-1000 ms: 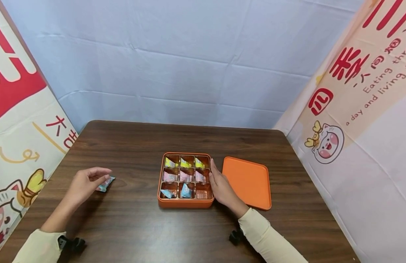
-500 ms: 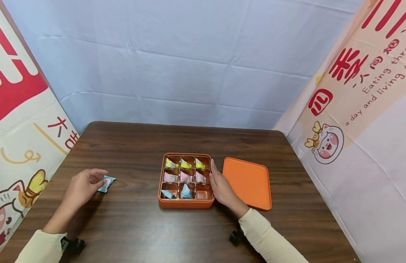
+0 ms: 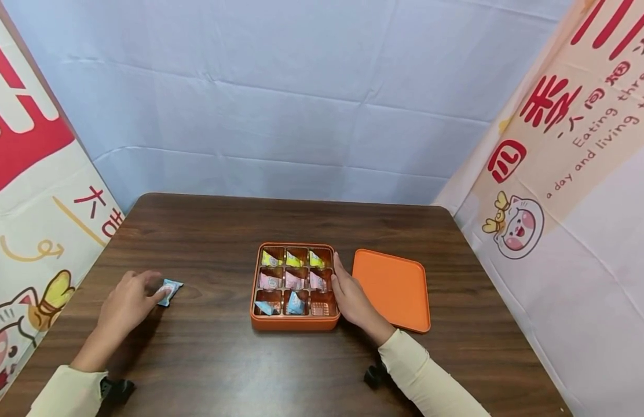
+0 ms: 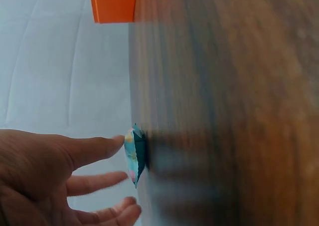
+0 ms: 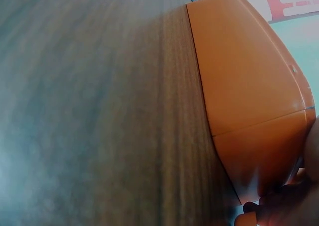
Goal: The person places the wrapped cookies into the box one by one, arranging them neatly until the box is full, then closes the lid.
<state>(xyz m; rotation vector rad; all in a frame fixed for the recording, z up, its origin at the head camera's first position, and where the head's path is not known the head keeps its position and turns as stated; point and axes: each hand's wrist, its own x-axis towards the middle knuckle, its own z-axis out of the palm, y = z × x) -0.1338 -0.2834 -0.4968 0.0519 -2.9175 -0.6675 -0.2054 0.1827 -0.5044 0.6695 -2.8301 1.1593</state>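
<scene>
On the left side of the table lies a small blue wrapped candy point(image 3: 169, 291). My left hand point(image 3: 125, 306) is just left of it, and in the left wrist view the thumb tip touches the wrapper point(image 4: 133, 153) while the other fingers are spread. Near the middle stands an orange divided box point(image 3: 295, 323) with yellow, pink and blue wrapped candies in rows; its front right compartment shows a ribbed bottom. My right hand point(image 3: 355, 298) rests along the box's right wall with fingers extended. In the right wrist view, much of that hand is cut off beside the box point(image 5: 244, 66).
An orange lid point(image 3: 392, 289) lies flat on the dark wooden table point(image 3: 223, 370), right of the box and partly behind the right hand. A pale cloth point(image 3: 280, 104) hangs behind the table. Printed banners point(image 3: 520, 226) stand at both sides.
My left hand has shifted slightly left, and its fingers no longer cover the blue candy as much, so more of the wrapper shows. The right hand and box have stayed in place.
</scene>
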